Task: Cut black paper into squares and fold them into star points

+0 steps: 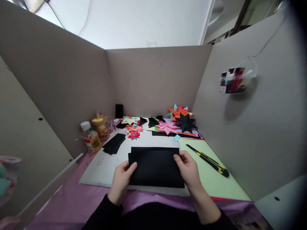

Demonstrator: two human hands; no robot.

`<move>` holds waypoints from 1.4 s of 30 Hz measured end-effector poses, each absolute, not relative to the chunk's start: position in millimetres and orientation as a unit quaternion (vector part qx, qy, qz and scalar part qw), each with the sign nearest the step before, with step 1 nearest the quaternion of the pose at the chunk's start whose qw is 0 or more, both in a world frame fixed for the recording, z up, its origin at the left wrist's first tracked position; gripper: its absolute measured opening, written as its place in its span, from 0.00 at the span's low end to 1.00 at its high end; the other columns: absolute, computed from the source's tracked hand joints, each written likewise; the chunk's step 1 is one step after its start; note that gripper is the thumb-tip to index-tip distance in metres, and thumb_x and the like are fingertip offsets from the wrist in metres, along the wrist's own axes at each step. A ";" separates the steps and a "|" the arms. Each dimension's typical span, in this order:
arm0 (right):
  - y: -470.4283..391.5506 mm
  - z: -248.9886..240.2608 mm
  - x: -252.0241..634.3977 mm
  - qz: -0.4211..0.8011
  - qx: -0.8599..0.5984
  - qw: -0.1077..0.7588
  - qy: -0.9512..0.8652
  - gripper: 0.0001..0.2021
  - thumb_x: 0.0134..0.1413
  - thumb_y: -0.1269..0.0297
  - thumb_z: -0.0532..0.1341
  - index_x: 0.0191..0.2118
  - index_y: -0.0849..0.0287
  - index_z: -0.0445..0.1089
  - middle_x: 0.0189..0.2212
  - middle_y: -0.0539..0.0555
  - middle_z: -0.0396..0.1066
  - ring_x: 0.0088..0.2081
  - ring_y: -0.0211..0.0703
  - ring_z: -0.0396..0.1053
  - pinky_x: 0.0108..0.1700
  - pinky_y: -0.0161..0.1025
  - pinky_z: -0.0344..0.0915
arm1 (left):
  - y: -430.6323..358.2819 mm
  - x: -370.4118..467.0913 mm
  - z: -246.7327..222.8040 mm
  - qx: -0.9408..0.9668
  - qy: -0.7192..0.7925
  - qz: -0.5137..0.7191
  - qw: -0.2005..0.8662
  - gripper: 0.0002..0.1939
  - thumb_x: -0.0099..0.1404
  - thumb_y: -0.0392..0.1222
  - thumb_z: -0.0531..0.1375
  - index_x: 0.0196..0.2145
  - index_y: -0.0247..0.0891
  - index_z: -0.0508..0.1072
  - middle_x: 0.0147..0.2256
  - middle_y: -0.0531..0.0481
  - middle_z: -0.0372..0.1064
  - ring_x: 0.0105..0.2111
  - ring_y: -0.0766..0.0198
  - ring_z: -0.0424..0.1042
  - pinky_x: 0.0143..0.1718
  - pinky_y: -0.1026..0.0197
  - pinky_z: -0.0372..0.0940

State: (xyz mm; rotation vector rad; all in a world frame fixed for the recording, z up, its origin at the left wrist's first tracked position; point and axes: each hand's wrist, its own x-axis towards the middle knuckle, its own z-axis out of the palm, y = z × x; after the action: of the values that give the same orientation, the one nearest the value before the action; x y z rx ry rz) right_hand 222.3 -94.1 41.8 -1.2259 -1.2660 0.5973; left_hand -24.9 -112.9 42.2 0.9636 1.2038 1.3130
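Black paper sheets (155, 169) lie between the two hands, over the near part of the white board (93, 174) in the middle of the tabletop. The left hand (120, 180) is nearly closed, pinching the left edge with the thumb on top; the right hand (190, 171) pinches the right edge likewise, fingers mostly out of sight beneath. A light, even pinch on both sides should keep the paper flat and uncreased. Because the far edges are staggered, evening them up calls for small slides, easing the pinch a little rather than pulling hard; too firm a thumb could dent the surface. The sheets look matt, plain and smooth, with straight edges and an oblong outline; the upper one covers most of what lies under it, so their number is hard to tell.
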 end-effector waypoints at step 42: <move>-98.7 22.3 210.7 0.392 -0.474 0.680 -0.399 0.17 0.41 0.57 0.69 0.25 0.57 0.60 0.20 0.43 0.57 0.23 0.34 0.54 0.28 0.33 0.54 | -108.1 -25.0 20.7 0.351 0.485 0.652 0.465 0.18 0.49 0.46 0.68 0.35 0.34 0.73 0.29 0.50 0.74 0.29 0.65 0.71 0.32 0.65 0.65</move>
State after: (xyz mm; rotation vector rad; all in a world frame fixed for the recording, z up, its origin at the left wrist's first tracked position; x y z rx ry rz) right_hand 210.7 -98.7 22.3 -1.0643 -0.8952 0.8797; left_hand -25.0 -108.1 20.7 0.8625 1.1921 1.6019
